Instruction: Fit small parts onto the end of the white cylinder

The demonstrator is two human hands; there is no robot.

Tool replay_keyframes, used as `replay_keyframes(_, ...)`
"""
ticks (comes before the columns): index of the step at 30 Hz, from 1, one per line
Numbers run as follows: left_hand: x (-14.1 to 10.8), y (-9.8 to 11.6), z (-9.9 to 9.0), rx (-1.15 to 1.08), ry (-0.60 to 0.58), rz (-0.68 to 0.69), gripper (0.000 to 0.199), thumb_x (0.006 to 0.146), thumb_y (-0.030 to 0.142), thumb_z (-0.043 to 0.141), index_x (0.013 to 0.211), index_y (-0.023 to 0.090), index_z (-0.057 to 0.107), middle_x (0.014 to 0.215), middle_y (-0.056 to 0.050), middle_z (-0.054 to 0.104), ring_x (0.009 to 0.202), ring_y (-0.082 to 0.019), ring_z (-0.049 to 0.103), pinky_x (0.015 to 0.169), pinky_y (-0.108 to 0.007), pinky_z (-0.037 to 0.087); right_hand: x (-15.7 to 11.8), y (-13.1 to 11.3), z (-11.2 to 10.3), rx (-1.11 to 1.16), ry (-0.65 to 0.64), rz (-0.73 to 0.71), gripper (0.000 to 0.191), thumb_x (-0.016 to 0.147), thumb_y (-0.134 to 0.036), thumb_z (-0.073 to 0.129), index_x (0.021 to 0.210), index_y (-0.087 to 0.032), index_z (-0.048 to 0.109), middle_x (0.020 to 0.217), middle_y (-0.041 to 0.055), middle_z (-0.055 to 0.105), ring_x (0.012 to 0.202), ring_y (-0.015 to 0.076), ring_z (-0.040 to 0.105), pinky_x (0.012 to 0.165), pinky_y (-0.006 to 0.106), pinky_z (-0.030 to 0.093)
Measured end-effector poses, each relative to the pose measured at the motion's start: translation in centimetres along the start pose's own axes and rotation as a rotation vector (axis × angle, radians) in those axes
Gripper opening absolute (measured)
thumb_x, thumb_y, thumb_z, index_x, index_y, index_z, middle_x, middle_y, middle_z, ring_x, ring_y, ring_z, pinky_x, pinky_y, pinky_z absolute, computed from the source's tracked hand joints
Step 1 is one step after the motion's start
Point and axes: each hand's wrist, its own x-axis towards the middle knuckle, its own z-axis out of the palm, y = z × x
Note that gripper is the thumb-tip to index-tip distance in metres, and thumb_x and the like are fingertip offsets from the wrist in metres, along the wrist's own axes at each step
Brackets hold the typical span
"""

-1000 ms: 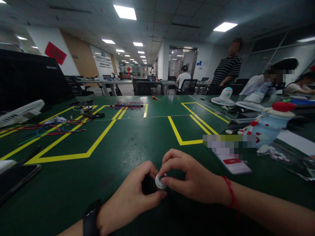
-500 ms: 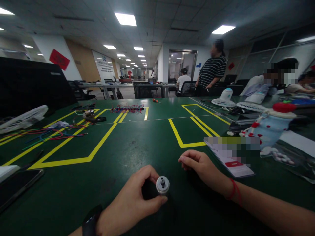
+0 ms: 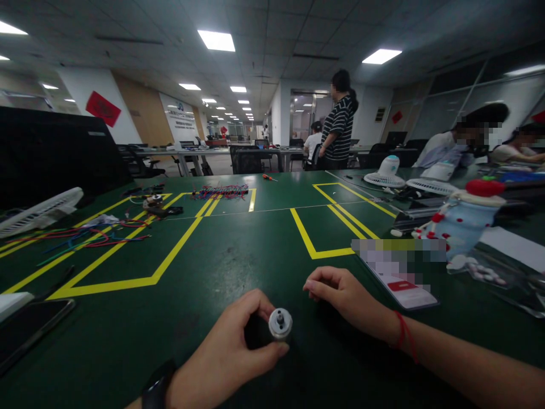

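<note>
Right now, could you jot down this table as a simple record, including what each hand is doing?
Left hand: the left hand grips a small metal cylinder between thumb and fingers
Cylinder: round pale top facing up, short shaft in the middle; whether it touches the table is unclear
Right hand: the right hand is loosely curled, apart from the cylinder, nothing visible in it
Surface: green table marked with yellow tape
Left side: loose colored wires
Far edge: orange-handled screwdriver
Right side: light-blue object with a red top
Background: standing person in a striped shirt
</note>
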Motion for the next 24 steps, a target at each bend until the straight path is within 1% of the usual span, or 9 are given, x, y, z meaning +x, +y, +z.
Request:
replay_keyframes(3, -0.1, -0.3, 0.1, -0.007, 0.015, 0.026, 0.017, 0.076, 0.017, 0.067, 0.085, 0.020, 0.053, 0.086, 0.001, 0.061, 0.080, -0.019, 0.056, 0.068, -0.027, 0.042, -0.4, -0.8, 0.5, -0.139, -0.059, -0.096, 0.017, 0.086, -0.031, 0.060, 0.093, -0.016, 0.066, 0.081, 0.0015, 0.062, 0.072, 0.0136, 0.056, 0.063, 0.026, 0.043)
replay_keyframes(6, 0.0, -0.9, 0.4, -0.017, 0.026, 0.063, 0.019, 0.076, 0.016, 0.068, 0.084, 0.021, 0.052, 0.085, 0.002, 0.060, 0.079, -0.018, 0.055, 0.068, -0.027, 0.042, -0.9, -2.1, 1.5, -0.188, -0.050, -0.267, 0.029, 0.080, -0.030, 0.068, 0.106, -0.020, 0.064, 0.092, 0.0024, 0.062, 0.078, 0.0141, 0.056, 0.067, 0.027, 0.045)
replay_keyframes(8, 0.0, -1.2, 0.6, -0.016, 0.028, 0.073, 0.019, 0.077, 0.016, 0.068, 0.085, 0.020, 0.051, 0.085, 0.002, 0.060, 0.079, -0.018, 0.055, 0.068, -0.027, 0.042, -1.0, -2.9, 2.3, -0.191, -0.050, -0.364, 0.028, 0.078, -0.028, 0.071, 0.104, -0.020, 0.065, 0.094, 0.0023, 0.061, 0.081, 0.0142, 0.057, 0.072, 0.027, 0.046)
replay_keyframes(10, 0.1, -1.3, 0.6, -0.012, 0.026, 0.072, 0.018, 0.078, 0.017, 0.067, 0.085, 0.020, 0.051, 0.084, 0.002, 0.059, 0.078, -0.018, 0.055, 0.067, -0.027, 0.042, -1.0, -3.5, 3.1, -0.195, -0.058, -0.409, 0.016, 0.079, -0.024, 0.069, 0.094, -0.019, 0.068, 0.092, 0.0020, 0.061, 0.083, 0.0136, 0.057, 0.074, 0.027, 0.045)
replay_keyframes(13, 0.2, -1.2, 0.7, -0.020, 0.019, 0.061, 0.018, 0.078, 0.018, 0.066, 0.085, 0.020, 0.050, 0.082, 0.002, 0.057, 0.075, -0.017, 0.054, 0.065, -0.025, 0.041, -0.8, -4.0, 3.5, -0.172, -0.040, -0.414, 0.004, 0.080, -0.018, 0.067, 0.083, -0.017, 0.069, 0.088, 0.0015, 0.061, 0.081, 0.0124, 0.057, 0.073, 0.025, 0.045)
replay_keyframes(17, 0.2, -1.1, 0.6, -0.036, 0.026, 0.059, 0.018, 0.076, 0.016, 0.067, 0.084, 0.020, 0.051, 0.083, 0.002, 0.058, 0.076, -0.017, 0.054, 0.065, -0.025, 0.041, -0.7, -4.1, 2.2, -0.121, 0.008, -0.411, 0.005, 0.084, -0.021, 0.066, 0.084, -0.017, 0.067, 0.086, 0.0008, 0.060, 0.081, 0.0119, 0.057, 0.072, 0.024, 0.045)
replay_keyframes(19, 0.2, -0.9, 0.5, -0.029, 0.024, 0.051, 0.018, 0.075, 0.016, 0.067, 0.084, 0.020, 0.051, 0.083, 0.002, 0.059, 0.077, -0.017, 0.054, 0.066, -0.025, 0.041, -1.0, -3.6, 1.1, -0.146, -0.041, -0.384, 0.007, 0.084, -0.025, 0.066, 0.085, -0.017, 0.068, 0.088, 0.0010, 0.060, 0.083, 0.0124, 0.057, 0.075, 0.025, 0.045)
replay_keyframes(21, 0.2, -0.7, 0.4, -0.027, 0.017, 0.036, 0.018, 0.075, 0.016, 0.067, 0.083, 0.020, 0.052, 0.083, 0.002, 0.060, 0.076, -0.017, 0.054, 0.065, -0.026, 0.040, -1.4, -2.8, 0.1, -0.218, -0.135, -0.340, 0.009, 0.082, -0.027, 0.069, 0.085, -0.019, 0.070, 0.093, 0.0019, 0.060, 0.088, 0.0141, 0.057, 0.081, 0.028, 0.045)
replay_keyframes(24, 0.2, -0.6, 0.3, -0.023, 0.008, 0.023, 0.018, 0.076, 0.017, 0.067, 0.084, 0.020, 0.052, 0.084, 0.002, 0.060, 0.077, -0.018, 0.055, 0.066, -0.026, 0.040, -1.9, -1.4, -0.7, -0.336, -0.237, -0.283, 0.011, 0.079, -0.030, 0.072, 0.087, -0.023, 0.074, 0.101, 0.0033, 0.059, 0.097, 0.0176, 0.055, 0.085, 0.033, 0.045)
